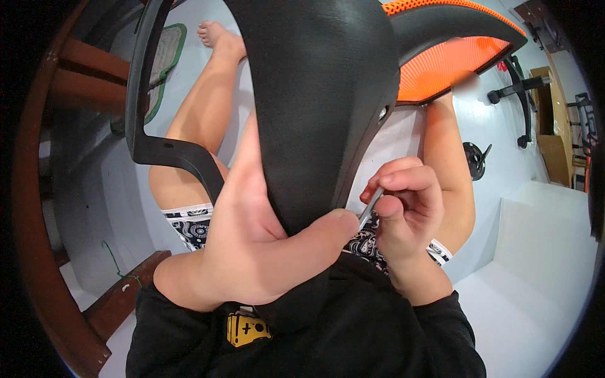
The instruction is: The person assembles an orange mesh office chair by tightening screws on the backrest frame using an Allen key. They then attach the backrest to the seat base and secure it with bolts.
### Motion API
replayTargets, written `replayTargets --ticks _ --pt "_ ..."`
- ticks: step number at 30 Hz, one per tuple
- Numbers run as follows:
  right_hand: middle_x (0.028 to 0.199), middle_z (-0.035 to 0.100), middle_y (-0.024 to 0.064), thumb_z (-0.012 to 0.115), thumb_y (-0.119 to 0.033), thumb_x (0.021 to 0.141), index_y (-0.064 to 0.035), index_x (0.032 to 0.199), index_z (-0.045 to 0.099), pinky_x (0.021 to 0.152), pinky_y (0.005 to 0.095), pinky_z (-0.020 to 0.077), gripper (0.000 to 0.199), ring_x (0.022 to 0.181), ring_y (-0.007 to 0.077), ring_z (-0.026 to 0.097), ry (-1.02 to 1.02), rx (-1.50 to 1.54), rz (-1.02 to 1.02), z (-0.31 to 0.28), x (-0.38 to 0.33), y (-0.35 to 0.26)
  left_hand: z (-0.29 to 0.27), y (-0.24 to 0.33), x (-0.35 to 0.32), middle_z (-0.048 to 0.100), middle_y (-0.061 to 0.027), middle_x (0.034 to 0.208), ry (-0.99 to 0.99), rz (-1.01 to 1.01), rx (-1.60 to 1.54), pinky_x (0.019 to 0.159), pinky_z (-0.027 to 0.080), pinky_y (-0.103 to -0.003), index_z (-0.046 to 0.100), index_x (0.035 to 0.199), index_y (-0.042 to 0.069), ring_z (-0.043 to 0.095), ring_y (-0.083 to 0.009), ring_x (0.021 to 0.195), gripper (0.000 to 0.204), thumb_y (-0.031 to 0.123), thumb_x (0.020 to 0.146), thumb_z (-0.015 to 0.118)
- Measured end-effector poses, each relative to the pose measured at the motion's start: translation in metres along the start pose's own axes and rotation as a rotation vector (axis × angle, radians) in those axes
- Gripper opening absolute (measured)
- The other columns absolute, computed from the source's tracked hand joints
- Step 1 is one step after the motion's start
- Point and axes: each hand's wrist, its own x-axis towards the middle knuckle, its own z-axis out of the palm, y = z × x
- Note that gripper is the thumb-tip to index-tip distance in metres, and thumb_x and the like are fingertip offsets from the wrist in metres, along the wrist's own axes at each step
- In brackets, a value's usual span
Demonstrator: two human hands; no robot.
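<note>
Black plastic chair back (328, 94) sits across the lap, close under the camera, narrow end pointing down at the torso. Left hand (252, 252) is clamped around that narrow neck, thumb pressed over the front edge, so the part is pinned against the body. Right hand (406, 208) is pinched shut on a thin metal tool (372, 206), looks like a hex key or small driver, tip angled into the right edge of the neck just beside the left thumb; the fastener itself is hidden, can't tell its type. A small bolt hole (382, 113) shows higher up on the same edge. Orange mesh seat (441, 63) attaches at the far end; black armrest frame (157, 126) hangs off the left side. Judgement: seat the tool fully and square before turning, keep the left grip firm so the back doesn't twist, and keep the thumb clear of the tip in case it slips. Bare legs stretch out on a pale floor (535, 302); loose chair parts (517, 94) lie far right.
</note>
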Motion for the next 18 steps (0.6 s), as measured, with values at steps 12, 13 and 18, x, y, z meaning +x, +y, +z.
replayTargets --ticks 12,13,18 --pt "0.089 0.063 0.0090 0.075 -0.011 0.076 -0.0039 0.087 0.066 0.070 0.0302 0.0498 0.017 0.082 0.0210 0.062 -0.248 -0.198 -0.055 0.003 -0.013 0.001 -0.007 -0.003 -0.003 0.046 -0.0152 0.127 -0.034 -0.004 -0.076 0.094 0.043 -0.031 0.021 0.139 -0.003 0.052 -0.0187 0.110 0.075 -0.008 0.074 0.057" --pt "0.089 0.062 0.0090 0.075 -0.012 0.075 -0.0039 0.087 0.066 0.070 0.0302 0.0498 0.017 0.081 0.0209 0.062 -0.251 -0.201 -0.067 0.003 -0.012 0.000 -0.006 -0.003 -0.003 0.047 -0.0151 0.126 -0.018 -0.012 -0.063 0.094 0.043 -0.031 0.022 0.139 -0.003 0.053 -0.0189 0.110 0.075 -0.007 0.074 0.058" --pt "0.086 0.060 0.0085 0.076 -0.014 0.074 -0.0045 0.087 0.065 0.065 0.0301 0.0499 0.020 0.078 0.0204 0.062 -0.255 -0.240 -0.143 0.004 -0.002 -0.002 -0.004 -0.002 -0.004 0.048 -0.0149 0.125 0.040 -0.026 -0.023 0.094 0.043 -0.031 0.024 0.138 -0.003 0.054 -0.0203 0.109 0.075 -0.004 0.072 0.059"
